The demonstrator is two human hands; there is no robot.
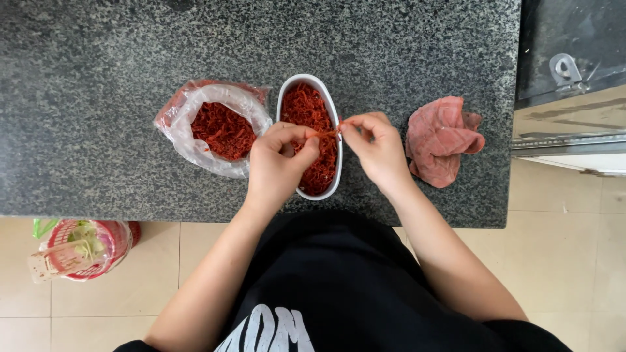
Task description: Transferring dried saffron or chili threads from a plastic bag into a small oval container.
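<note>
hands: left (pixel 280 156), right (pixel 373 148) pinch one red strand (pixel 326 133) (taut) | over white dish (pixel 336 186)

I am counting two hands over the counter (pixel 98 130): one left hand (pixel 277 163) and one right hand (pixel 377 151), and I am seeing one red strand (pixel 326 133) stretching between their fingertips. I am counting one white oval dish (pixel 332 111) filled with red shreds, and one clear bag (pixel 195 146) lying open beside it with more of the same shreds, so two heaps in all. I am finding one crumpled pink cloth (pixel 442 138) on the counter. On the floor I am making out one red basket (pixel 120 238). I am counting one metal latch (pixel 565 68) at the upper right.
</note>
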